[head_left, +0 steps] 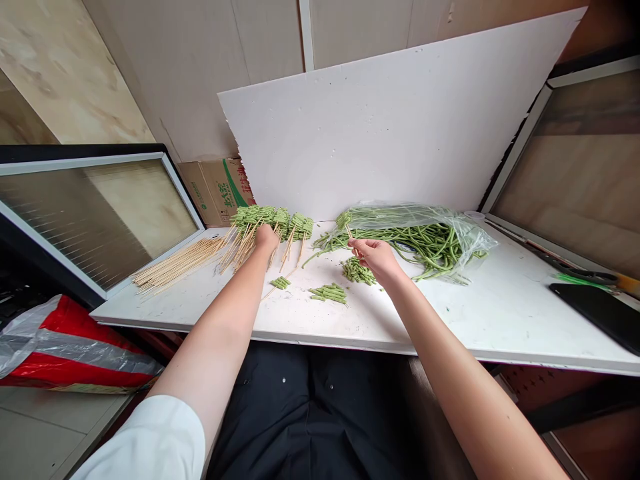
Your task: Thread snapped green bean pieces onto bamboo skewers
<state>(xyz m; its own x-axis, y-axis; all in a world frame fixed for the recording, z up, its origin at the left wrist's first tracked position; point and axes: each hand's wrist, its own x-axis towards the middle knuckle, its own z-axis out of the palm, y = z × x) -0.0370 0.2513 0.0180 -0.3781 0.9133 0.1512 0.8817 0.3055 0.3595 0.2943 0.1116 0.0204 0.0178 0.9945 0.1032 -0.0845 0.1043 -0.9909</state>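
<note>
My right hand (pixel 375 257) is closed in a pinch on a couple of thin bamboo skewers (pixel 348 231), held above a small heap of cut green bean pieces (pixel 358 271). On the left, my left hand (pixel 267 237) reaches in among the finished bean skewers (pixel 255 216), whose bare sticks point toward me. Its fingers are hidden behind the hand, so its hold cannot be seen. A short row of bean pieces (pixel 281 283) lies on the table with a stick by it. To its right is a loose row of cut beans (pixel 329 293).
Bare bamboo skewers (pixel 175 267) lie in a bundle at the left. Long green beans (pixel 435 243) spill from a clear plastic bag (pixel 473 240) at the back. A black phone (pixel 597 313) and scissors (pixel 575 263) lie at the right. A white board (pixel 380 133) stands behind.
</note>
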